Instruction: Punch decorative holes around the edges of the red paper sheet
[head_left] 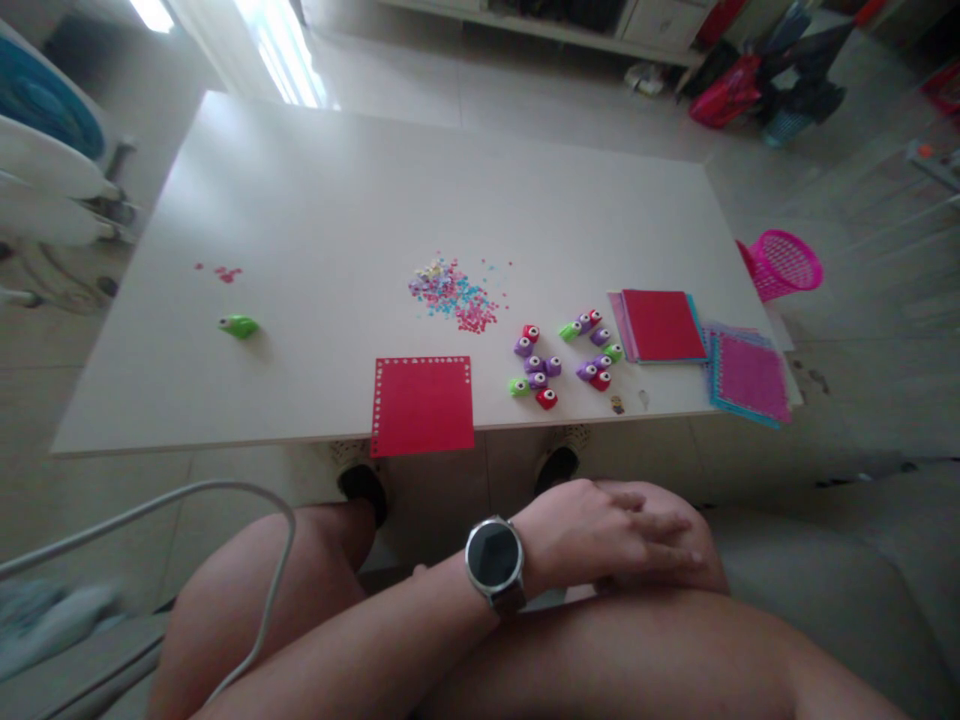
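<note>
My left hand [619, 535], with a round watch [494, 555] on its wrist, rests by my right knee, fingers stretched out and holding nothing. My right hand is mostly hidden beneath my left forearm; only what looks like a fingertip [421, 571] shows. Nearest on the white table [300, 200] lies a red paper square [425, 407], overhanging the front edge. Small holes line its left and top edges and the upper part of its right edge. Behind it spreads a pile of small punched paper bits [459, 295]. Several small craft punches [534, 365] in red, purple and green sit to its right.
A lone green punch [240, 326] and a few pink bits [227, 274] lie at the left. To the right are a stack of uncut paper [664, 326] and a stack of punched sheets [750, 378]. A pink basket [787, 264] stands beyond the table's right end. A pale cable [281, 560] loops at lower left.
</note>
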